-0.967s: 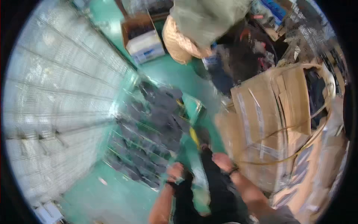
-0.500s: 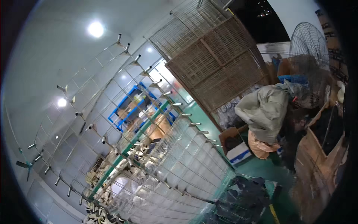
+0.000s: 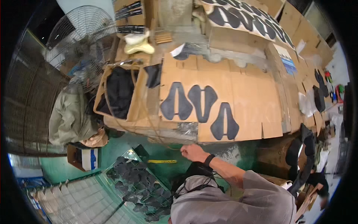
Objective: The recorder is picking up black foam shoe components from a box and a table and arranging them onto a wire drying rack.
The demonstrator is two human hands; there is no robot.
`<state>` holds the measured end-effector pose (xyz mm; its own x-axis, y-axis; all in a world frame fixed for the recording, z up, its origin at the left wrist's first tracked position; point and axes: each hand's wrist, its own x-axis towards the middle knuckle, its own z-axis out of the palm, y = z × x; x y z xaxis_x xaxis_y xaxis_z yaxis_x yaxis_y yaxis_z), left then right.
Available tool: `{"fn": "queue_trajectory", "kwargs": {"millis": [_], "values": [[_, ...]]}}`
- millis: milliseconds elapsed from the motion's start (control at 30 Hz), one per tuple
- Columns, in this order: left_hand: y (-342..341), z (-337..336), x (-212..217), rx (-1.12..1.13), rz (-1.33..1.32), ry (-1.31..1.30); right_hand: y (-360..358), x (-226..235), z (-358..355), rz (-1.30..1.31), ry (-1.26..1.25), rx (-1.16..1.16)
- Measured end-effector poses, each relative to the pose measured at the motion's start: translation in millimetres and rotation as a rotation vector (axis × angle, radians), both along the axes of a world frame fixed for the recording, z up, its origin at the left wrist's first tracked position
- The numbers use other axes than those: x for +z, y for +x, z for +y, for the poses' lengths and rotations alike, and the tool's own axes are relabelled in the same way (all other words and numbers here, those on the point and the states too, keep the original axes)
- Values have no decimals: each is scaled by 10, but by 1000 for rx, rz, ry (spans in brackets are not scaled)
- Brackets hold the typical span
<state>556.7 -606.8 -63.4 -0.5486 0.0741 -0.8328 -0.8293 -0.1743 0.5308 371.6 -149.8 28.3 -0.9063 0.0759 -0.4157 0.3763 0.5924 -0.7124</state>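
My right hand (image 3: 194, 153) is just off the front edge of the cardboard-covered table (image 3: 253, 93), its fingers curled closed and a black band around the wrist. A thin tan cord (image 3: 156, 135) runs from the carton toward the fingertips; whether they grip it is unclear. My left hand is out of view. Three flat black pads with central slots lie on the cardboard: a left pad (image 3: 176, 101), a middle pad (image 3: 202, 103) and a right pad (image 3: 225, 122).
An open carton of black material (image 3: 121, 93) stands on the table's left. More black pads (image 3: 238, 18) lie on a raised surface behind. A wire rack with dark pieces (image 3: 138, 186) is at lower left, near a grey-green sack (image 3: 71, 112) and a large fan (image 3: 80, 37).
My view has swung right, from the wire racks and stacked cage to the table with black pads. My right hand and forearm have come into view.
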Motion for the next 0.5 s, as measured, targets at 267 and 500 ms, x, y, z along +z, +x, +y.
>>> {"fn": "queue_trajectory", "kwargs": {"millis": [267,500], "values": [[-720,-529,175,247,-291,-180,406,-183,2408,317,789,-742],[-1565,140,626,-30,7,-455,494,-250,2854,237,914,-645]]}}
